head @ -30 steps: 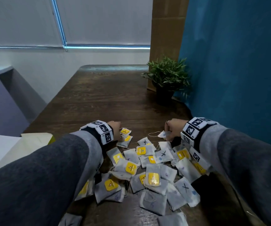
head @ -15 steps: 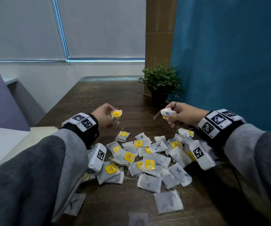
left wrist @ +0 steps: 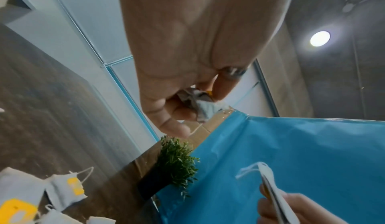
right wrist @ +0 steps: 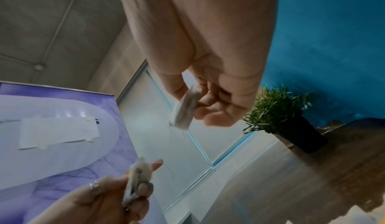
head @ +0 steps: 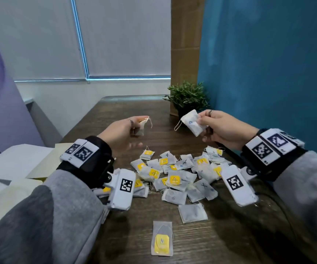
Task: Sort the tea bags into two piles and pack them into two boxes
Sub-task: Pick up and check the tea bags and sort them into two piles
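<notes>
Both hands have risen off the heap [head: 174,178] on the table [head: 115,115], the left hand [head: 120,133] pinching a yellow-tagged bag [head: 141,126], the right hand [head: 223,128] pinching a plain bag [head: 192,121], so sorting is just starting.

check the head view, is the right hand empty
No, the right hand pinches a white tea bag with a blue mark, held up above the pile of tea bags on the table.

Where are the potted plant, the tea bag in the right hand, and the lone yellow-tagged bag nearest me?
potted plant [head: 189,96], head view, leaves.
right hand's tea bag [head: 191,121], head view, pouch middle.
lone yellow-tagged bag [head: 162,242], head view, yellow tag.
</notes>
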